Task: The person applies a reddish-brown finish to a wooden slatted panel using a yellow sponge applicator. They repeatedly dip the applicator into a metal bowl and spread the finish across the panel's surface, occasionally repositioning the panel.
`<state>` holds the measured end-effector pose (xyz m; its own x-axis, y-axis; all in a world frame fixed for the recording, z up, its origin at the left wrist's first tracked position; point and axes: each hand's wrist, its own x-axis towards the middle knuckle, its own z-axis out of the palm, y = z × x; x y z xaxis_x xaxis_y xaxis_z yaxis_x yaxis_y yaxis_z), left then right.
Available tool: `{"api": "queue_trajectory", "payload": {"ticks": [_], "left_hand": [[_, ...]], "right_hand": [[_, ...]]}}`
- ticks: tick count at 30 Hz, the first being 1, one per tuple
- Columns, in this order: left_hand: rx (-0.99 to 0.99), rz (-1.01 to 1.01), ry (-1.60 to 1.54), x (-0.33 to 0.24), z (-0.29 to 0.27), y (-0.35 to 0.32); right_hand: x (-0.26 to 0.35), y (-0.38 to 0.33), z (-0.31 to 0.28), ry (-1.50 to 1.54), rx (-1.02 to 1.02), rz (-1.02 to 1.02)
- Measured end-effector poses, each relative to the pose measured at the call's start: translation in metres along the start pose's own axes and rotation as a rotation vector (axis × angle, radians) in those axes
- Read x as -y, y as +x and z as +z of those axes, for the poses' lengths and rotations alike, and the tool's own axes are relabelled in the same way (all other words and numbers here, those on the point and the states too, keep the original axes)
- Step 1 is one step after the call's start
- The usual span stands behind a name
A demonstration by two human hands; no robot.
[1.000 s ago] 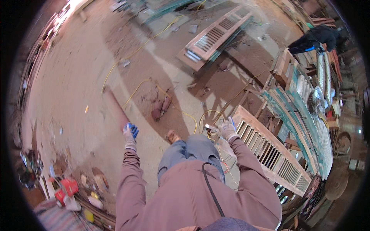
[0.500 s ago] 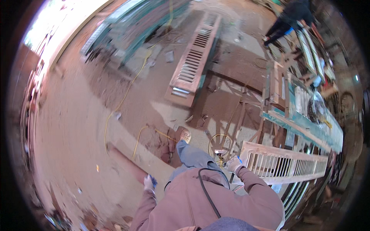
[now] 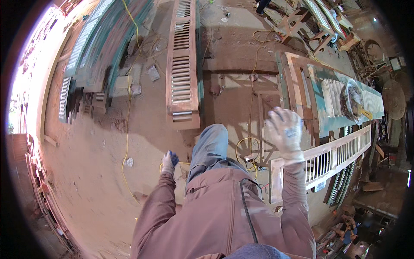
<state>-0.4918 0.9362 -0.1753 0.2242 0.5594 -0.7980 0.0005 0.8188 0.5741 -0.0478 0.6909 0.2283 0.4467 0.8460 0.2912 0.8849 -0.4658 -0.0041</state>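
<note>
My right hand [image 3: 286, 131], in a white work glove with a blue mark, is raised in front of me. Its fingers are spread and hold nothing. Beside and below it lies a pale wooden louvered shutter [image 3: 332, 156], which my right sleeve partly covers. Down at my left side hangs my left hand [image 3: 170, 161], gloved in white with blue fingers. Its fingers are small and blurred, so their closure is unclear, and I see no object in it. Farther ahead, a long reddish louvered shutter [image 3: 182, 69] rests on top of a green one.
Green shutters [image 3: 103, 56] are stacked at the far left. A yellow cord [image 3: 128, 99] snakes across the dusty floor, and another coil [image 3: 248, 149] lies near my knee. At right, a green shutter on a bench [image 3: 321, 103] carries a clear bag [image 3: 352, 101]. Someone's foot shows at the top.
My right hand has come off the pale shutter's near end and risen, fingers spread. The view has turned and moved forward; the long shutter now lies straighter ahead. The other person has mostly left the picture.
</note>
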Motion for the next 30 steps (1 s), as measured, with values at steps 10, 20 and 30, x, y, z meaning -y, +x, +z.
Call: {"api": "queue_trajectory", "payload": {"ticks": [10, 20, 30], "left_hand": [[0.214, -0.15, 0.152, -0.165, 0.127, 0.155], [0.023, -0.269, 0.578, -0.248, 0.348, 0.252], [0.067, 0.1, 0.599, -0.441, 0.697, 0.504]], "right_hand": [[-0.106, 0.199, 0.028, -0.187, -0.112, 0.344], [-0.233, 0.291, 0.138, -0.07, 0.358, 0.471], [-0.369, 0.479, 0.225, -0.001, 0.63, 0.566]]}}
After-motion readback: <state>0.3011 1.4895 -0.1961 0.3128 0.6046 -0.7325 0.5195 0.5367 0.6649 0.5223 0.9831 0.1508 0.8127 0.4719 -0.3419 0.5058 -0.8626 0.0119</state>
